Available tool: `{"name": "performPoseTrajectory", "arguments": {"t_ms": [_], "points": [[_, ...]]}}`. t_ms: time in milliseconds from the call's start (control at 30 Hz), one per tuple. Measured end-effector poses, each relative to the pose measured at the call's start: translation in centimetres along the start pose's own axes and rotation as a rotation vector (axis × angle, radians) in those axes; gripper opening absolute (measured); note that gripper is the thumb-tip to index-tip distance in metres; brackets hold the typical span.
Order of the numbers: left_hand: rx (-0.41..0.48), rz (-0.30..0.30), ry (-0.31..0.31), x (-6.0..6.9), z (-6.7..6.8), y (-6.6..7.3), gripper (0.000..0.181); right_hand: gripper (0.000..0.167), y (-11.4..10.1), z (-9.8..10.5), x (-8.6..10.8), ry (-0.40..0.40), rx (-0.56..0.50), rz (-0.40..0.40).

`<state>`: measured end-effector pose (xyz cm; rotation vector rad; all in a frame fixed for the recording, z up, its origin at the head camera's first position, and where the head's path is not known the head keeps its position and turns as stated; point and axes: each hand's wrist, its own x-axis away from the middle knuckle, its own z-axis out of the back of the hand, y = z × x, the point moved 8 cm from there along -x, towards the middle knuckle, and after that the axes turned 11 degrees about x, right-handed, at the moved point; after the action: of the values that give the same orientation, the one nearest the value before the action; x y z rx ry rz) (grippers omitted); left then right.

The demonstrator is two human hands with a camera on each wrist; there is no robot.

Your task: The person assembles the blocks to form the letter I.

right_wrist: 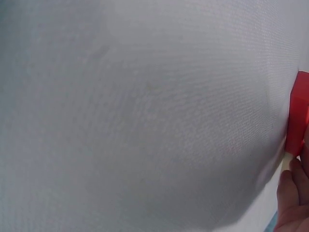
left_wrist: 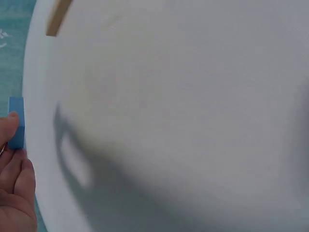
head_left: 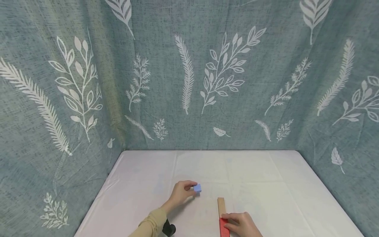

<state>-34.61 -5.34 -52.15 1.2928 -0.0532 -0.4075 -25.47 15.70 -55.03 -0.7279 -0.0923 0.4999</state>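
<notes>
My left hand (head_left: 180, 193) pinches a small blue block (head_left: 197, 188) between thumb and fingers, above the white cloth. In the left wrist view the thumb lies on the face of the blue block (left_wrist: 16, 122), at the left edge. My right hand (head_left: 243, 223) grips a red block (head_left: 223, 227) from its right side, thumb and fingers at its far end. A plain wooden block (head_left: 221, 206) runs on from that end in line with it; I cannot tell if the two are joined. The near end of the red block is cut off by the head view's edge.
A white cloth (head_left: 251, 171) covers the table. Teal curtains (head_left: 165, 82) with white leaf prints stand behind and on both sides. A black device (head_left: 168, 228) sits by the left wrist. The left hand's shadow falls on the cloth.
</notes>
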Motion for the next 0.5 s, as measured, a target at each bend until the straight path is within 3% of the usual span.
{"name": "performPoseTrajectory", "arguments": {"t_ms": [500], "points": [[0.06, -0.051, -0.01, -2.2, -0.2, 4.5, 0.029, 0.034, 0.2, 0.0, 0.0, 0.017, 0.019, 0.023]]}}
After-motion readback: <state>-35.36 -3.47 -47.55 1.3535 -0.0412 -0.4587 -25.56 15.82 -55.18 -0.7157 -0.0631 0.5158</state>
